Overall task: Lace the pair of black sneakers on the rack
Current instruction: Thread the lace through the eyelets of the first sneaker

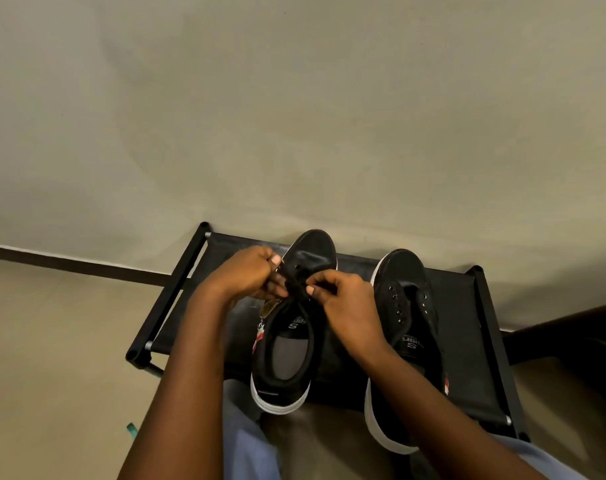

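We see a black rack (468,341) w/ fabric top, low at 6 o'clock, against a plain beige wall (294,98); dark baseboard (69,263) at 9 o'clock, tan floor (52,341). Two sneakers on it: left sneaker (291,341), unlaced right sneaker (407,306) at 3 o'clock. Left hand (249,275) & right hand (346,303) each pinch the black lace (296,289) over left sneaker's eyelets.

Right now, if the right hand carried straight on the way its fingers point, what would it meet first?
The right hand pinches the black lace with fingertips pointing left. Going straight on, it would probably meet the left hand first, just across the left sneaker's eyelets, though depth is hard to judge.
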